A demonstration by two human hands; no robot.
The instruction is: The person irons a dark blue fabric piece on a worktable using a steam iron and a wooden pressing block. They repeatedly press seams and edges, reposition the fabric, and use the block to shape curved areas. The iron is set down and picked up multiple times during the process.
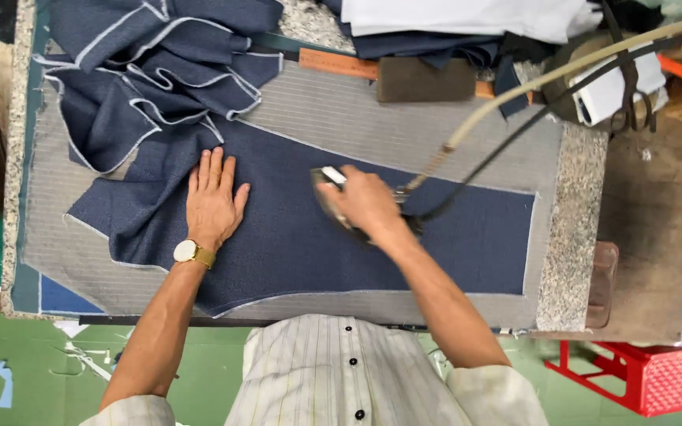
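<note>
A large dark blue fabric piece (pixel 294 229) with pale stitched edges lies flat on a grey striped pressing pad (pixel 404 126). My left hand (pixel 213 199), with a gold wristwatch, presses flat on the fabric, fingers spread. My right hand (pixel 365 201) grips the handle of a steam iron (pixel 333 201) resting on the fabric's middle. A beige hose (pixel 546 79) and a black cable (pixel 515 134) run from the iron up to the right.
A heap of more blue cut pieces (pixel 151 71) is piled at the pad's far left. White folded cloth (pixel 467 16), a dark pad (pixel 426 79) and a wooden ruler (pixel 341 63) lie at the back. A granite table edge (pixel 574 237) and a red plastic stool (pixel 641 375) are at right.
</note>
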